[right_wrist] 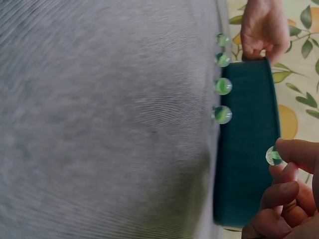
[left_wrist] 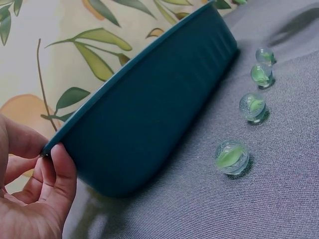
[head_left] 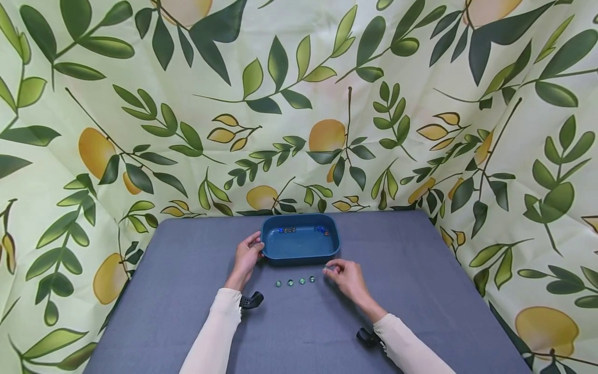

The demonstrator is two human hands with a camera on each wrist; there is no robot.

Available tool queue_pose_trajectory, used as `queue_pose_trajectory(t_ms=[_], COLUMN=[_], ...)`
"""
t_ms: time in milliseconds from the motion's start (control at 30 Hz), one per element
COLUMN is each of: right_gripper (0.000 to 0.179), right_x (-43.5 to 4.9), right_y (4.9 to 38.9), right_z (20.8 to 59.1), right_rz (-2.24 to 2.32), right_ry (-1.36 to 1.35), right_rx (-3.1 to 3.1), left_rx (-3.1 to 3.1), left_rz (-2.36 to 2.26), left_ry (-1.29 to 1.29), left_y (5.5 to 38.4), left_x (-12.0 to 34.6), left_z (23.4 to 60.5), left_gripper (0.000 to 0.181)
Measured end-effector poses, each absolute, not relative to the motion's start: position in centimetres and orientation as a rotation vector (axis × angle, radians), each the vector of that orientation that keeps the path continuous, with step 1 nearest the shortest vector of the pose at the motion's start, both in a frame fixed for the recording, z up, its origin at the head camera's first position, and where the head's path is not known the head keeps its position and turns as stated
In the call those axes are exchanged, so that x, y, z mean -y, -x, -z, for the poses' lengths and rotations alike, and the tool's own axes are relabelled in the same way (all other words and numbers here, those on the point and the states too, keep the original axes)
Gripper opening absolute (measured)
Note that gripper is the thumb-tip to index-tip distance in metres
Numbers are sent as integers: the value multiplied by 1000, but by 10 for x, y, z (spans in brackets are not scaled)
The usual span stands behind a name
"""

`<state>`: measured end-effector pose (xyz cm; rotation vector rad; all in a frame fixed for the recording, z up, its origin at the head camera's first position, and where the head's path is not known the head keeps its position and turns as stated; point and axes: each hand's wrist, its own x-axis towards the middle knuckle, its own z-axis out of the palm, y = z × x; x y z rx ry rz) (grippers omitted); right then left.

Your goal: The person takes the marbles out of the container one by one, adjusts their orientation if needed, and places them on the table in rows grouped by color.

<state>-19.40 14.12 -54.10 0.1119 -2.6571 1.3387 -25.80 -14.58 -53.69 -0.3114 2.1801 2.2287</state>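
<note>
A dark blue rectangular tub (head_left: 301, 262) stands toward the table's far side. My left hand (head_left: 246, 258) pinches its left rim between thumb and fingers. Between the thumb and fingertips of my right hand (head_left: 348, 280) is a clear glass marble (right_wrist: 272, 156) with a green swirl, held off the table near the tub's front right corner. Several matching green-swirled marbles (head_left: 290, 283) lie in a spaced row before the tub's front wall. Inside the tub, blue and brown marbles sit in two groups, one at the back left (head_left: 287, 230), the other at the back right (head_left: 321, 229).
Grey cloth covers the table (head_left: 411, 291). Behind it and along both sides hangs a leaf-and-fruit patterned curtain (head_left: 280, 119). A black band with a camera mount is on each wrist, the left mount (head_left: 252, 300) and the right mount (head_left: 368, 338) both low over the cloth.
</note>
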Motion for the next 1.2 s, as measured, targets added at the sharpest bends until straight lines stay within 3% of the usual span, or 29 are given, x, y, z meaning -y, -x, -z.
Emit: queue_pose_trajectory(t_ms=[1200], right_gripper=[10], right_x=[-141], right_y=[203], right_z=[563], right_rz=[-1300], right_ry=[-83], right_rx=[2857], left_rx=[-2172], left_rz=[-2253], left_ry=[320], left_y=[259], left_x=[147], left_z=[538], left_gripper=[48])
